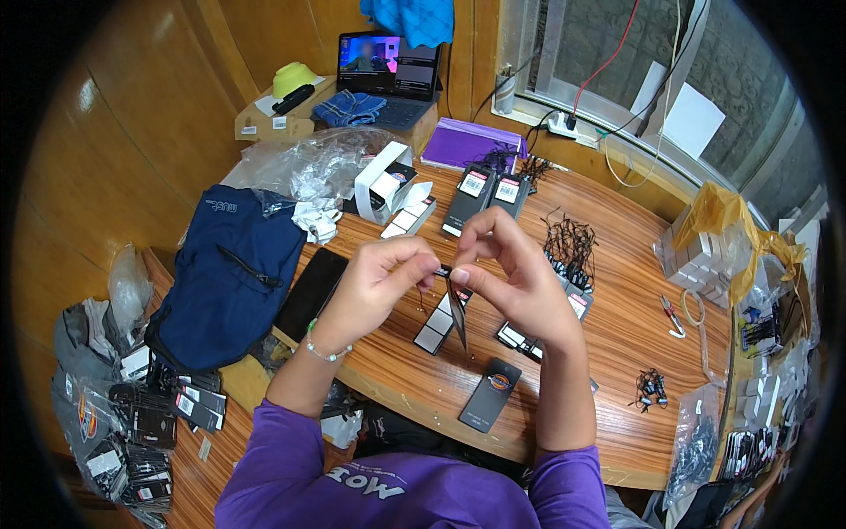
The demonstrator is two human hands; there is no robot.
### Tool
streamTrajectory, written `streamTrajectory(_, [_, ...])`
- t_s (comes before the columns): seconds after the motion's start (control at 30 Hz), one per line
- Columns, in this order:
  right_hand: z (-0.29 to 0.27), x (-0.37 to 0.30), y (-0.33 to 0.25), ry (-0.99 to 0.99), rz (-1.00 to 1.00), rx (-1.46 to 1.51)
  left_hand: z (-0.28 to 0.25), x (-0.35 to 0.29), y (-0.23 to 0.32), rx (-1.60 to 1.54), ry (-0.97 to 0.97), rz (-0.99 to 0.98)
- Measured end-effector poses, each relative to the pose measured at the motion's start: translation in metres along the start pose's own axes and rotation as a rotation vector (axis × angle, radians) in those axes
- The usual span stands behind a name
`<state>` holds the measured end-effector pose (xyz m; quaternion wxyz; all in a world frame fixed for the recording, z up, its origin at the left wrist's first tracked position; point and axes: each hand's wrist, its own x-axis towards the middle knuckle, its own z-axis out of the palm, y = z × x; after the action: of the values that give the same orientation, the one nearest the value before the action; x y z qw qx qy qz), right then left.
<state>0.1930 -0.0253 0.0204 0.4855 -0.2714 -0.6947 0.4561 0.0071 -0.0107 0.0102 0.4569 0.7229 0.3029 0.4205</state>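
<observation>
We look down on a wood-grain table [630, 339], the largest thing before us, with a navy blue bag [216, 282] at its left edge. Over the near half of the table we hold both hands up. Our left hand [388, 271] is closed in a pinch, thumb against forefinger; our right hand [511, 278] faces it, thumb and forefinger pinching too, the other fingers curled loosely. Beyond them stand dark tag stacks [467, 201] with white-and-red labels. One loose dark tag [491, 394] lies flat near the table's front edge. The hanging tag [459, 322] is in the air just below our right thumb, turned nearly edge-on; we cannot tell whether that thumb also touches it. A tangle of black cords [568, 242] sits right of the stacks. Smallest is the black fastener [443, 271], between our fingertips.

We judge the hanging tag to be light, thin card, fairly stiff but easy to crease and a little slick, so it is best held by its edges near the top. The fastener seems hard, tiny and apt to slip; fingertip pinches at its ends suit it.
</observation>
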Motion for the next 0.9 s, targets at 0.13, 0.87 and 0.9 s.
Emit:
streamTrajectory(0.13, [-0.001,0.005,0.015,-0.034,-0.079,0.191,0.0,0.0,0.0,-0.151,0.033,0.024])
streamTrajectory(0.87, [0.013,0.013,0.038,-0.028,0.028,0.336,-0.003,0.005,-0.007,0.097,0.232,0.109])
streamTrajectory(0.9, [0.013,0.014,0.039,-0.09,0.072,0.284,-0.005,0.008,-0.008,0.185,0.248,0.129])
